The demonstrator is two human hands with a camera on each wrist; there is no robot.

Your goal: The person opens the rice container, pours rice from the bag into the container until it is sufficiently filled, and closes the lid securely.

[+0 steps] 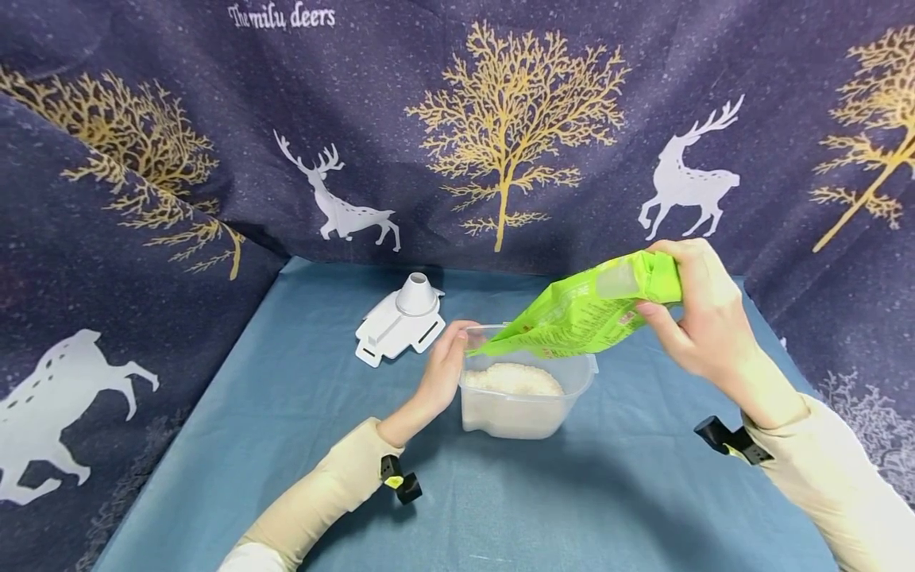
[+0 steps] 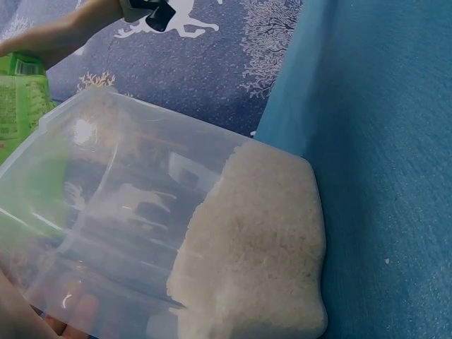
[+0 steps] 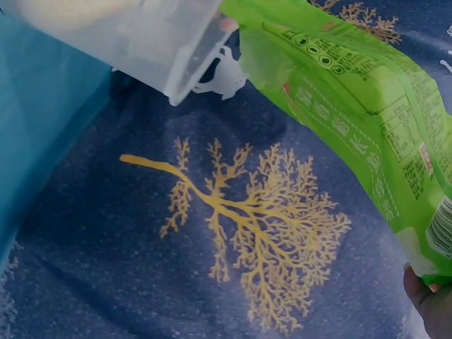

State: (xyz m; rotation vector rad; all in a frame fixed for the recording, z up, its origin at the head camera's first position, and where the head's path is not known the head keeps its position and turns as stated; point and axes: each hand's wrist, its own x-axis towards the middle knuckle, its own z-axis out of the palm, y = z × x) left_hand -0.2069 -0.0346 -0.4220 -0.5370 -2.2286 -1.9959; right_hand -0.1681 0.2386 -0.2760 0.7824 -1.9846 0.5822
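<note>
A clear plastic container (image 1: 500, 419) stands on the cloth with a mound of white rice (image 1: 518, 378) in it. My left hand (image 1: 441, 367) grips its left rim; through the wall, the fingertips (image 2: 83, 314) show in the left wrist view. Above it, my right hand (image 1: 706, 308) holds a green printed rice bag (image 1: 582, 314) by its bottom end. The bag slopes down to the left, and its narrow mouth is over the container near my left hand. In the left wrist view, the rice (image 2: 251, 240) fills the container's lower part.
Behind my left hand lies a white plastic lid-like piece (image 1: 389, 327) with a cone-shaped cup (image 1: 418, 295) on it. A blue cloth (image 1: 343, 381) covers the table. Dark drapes (image 1: 572, 199) with deer and trees hang around its back and sides.
</note>
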